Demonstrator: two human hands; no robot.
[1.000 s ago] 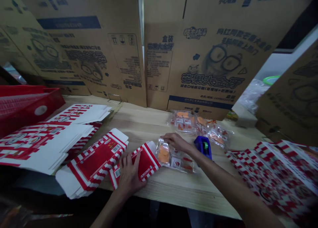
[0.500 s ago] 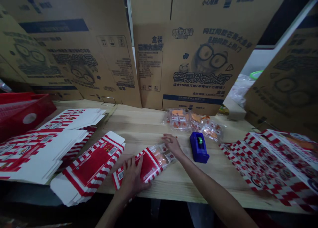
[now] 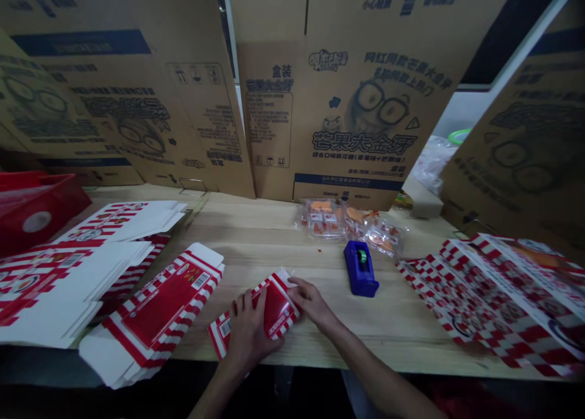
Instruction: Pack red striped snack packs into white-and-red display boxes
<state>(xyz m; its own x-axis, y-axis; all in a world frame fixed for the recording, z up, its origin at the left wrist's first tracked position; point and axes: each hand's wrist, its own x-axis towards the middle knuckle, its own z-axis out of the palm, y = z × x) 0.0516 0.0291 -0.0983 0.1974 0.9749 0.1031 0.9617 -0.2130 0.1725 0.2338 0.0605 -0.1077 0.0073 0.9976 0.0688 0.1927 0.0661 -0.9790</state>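
A small red-and-white striped box (image 3: 277, 306) lies slantwise near the table's front edge. My left hand (image 3: 250, 327) is laid over its lower left part, holding it down with the fingers and thumb across the top. At the box's upper right end, my right hand (image 3: 311, 302) has its fingers bent and pressed together against the opening. A bit of pale flap or clear plastic (image 3: 284, 276) sticks out there beside the fingertips. What the right fingertips hold, if anything, is hidden.
Flattened striped boxes (image 3: 167, 306) and white-backed cartons (image 3: 116, 254) lie left, by a red bin (image 3: 55, 209). A blue tape dispenser (image 3: 361, 270) and clear candy packets (image 3: 322, 218) sit right of centre. Checkered sheets (image 3: 493, 303) lie right. Large cardboard (image 3: 356, 102) stands behind.
The clear packet with orange pieces, which stuck out of the box's end, is now almost wholly inside. My right hand has moved down-left to that end and its fingers have closed.
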